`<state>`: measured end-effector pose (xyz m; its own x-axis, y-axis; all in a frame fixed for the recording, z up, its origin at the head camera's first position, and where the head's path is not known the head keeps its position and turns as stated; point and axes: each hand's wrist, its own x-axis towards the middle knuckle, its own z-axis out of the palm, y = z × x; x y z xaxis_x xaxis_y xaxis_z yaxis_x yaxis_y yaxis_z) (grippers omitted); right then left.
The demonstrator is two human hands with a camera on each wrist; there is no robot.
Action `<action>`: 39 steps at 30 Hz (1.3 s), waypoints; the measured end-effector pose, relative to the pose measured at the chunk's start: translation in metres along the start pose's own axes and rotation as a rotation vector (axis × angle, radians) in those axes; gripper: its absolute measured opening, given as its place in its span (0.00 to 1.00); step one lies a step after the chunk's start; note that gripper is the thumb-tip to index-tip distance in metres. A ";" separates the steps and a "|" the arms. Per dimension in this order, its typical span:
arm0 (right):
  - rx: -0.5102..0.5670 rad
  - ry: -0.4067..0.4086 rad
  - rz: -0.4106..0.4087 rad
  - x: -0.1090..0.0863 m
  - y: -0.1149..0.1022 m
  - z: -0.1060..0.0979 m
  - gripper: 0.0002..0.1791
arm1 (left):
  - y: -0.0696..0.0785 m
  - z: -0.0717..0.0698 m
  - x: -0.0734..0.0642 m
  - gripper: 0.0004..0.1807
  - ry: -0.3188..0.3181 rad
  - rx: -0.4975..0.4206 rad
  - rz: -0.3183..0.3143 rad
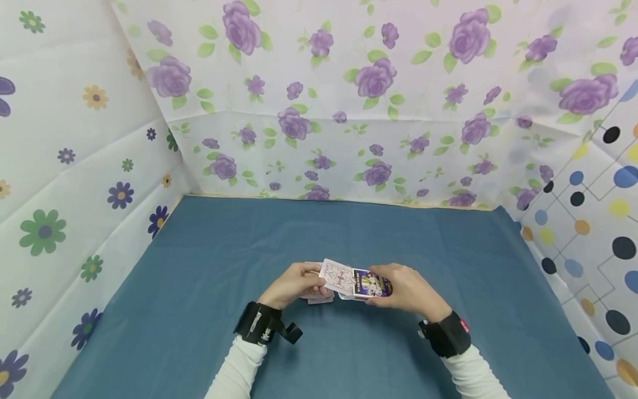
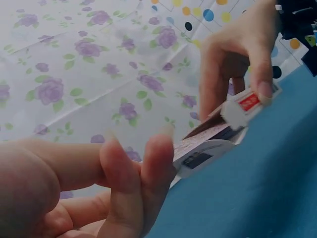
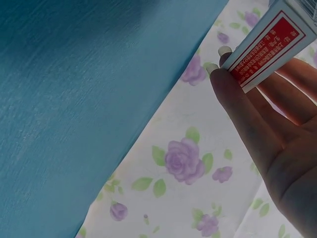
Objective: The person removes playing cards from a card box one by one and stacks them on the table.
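My right hand (image 1: 411,289) grips a small playing-card box (image 1: 372,284) by its sides, thumb on the near edge. The box has a dark purple and yellow picture on its face and a red panel (image 3: 267,49) with white writing on a narrow side. Its flap end faces my left hand (image 1: 293,286), which pinches a playing card (image 1: 336,276) with a pinkish patterned back. That card reaches into the box's mouth, as the left wrist view shows between the white flaps (image 2: 200,157). Below my left fingers lie more cards (image 1: 320,300) on the cloth, partly hidden.
A blue cloth (image 1: 319,233) covers the table. Behind it hangs a white sheet (image 1: 319,138) with purple roses, and patterned sheets stand at both sides. Black straps (image 1: 259,323) circle both wrists, the left one with a loose end.
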<state>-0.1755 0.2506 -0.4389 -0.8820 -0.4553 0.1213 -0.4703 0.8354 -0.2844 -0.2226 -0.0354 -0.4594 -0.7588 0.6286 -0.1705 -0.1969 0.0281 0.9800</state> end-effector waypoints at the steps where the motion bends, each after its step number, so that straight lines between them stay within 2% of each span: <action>1: 0.001 0.003 0.002 0.000 0.001 0.000 0.38 | 0.000 -0.002 0.000 0.26 0.007 -0.004 0.009; 5: 0.002 0.007 0.009 -0.001 0.003 -0.001 0.38 | 0.001 -0.009 -0.001 0.22 0.068 -0.008 0.017; 12: 0.007 0.002 0.024 -0.003 0.007 0.000 0.37 | 0.002 -0.019 0.002 0.21 0.246 -0.021 -0.045; 16: 0.018 -0.014 0.032 -0.004 0.008 0.002 0.38 | -0.002 -0.025 0.005 0.18 0.351 0.028 -0.049; 22: 0.027 -0.022 0.039 -0.005 0.011 0.005 0.38 | -0.018 -0.032 0.014 0.13 0.508 0.125 -0.071; 27: 0.037 -0.020 0.031 -0.007 0.014 0.008 0.38 | -0.029 -0.034 0.024 0.10 0.572 0.162 -0.106; 30: 0.034 -0.018 0.029 -0.007 0.015 0.009 0.38 | -0.033 -0.034 0.027 0.10 0.603 0.185 -0.094; 33: 0.030 -0.013 0.030 -0.008 0.016 0.010 0.37 | -0.034 -0.031 0.028 0.08 0.643 0.251 -0.065; 39: 0.033 -0.012 0.033 -0.008 0.019 0.012 0.37 | -0.032 -0.024 0.029 0.07 0.708 0.468 -0.051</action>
<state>-0.1772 0.2668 -0.4567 -0.8966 -0.4316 0.0997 -0.4396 0.8396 -0.3192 -0.2526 -0.0367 -0.4980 -0.9962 -0.0119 -0.0867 -0.0825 0.4595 0.8843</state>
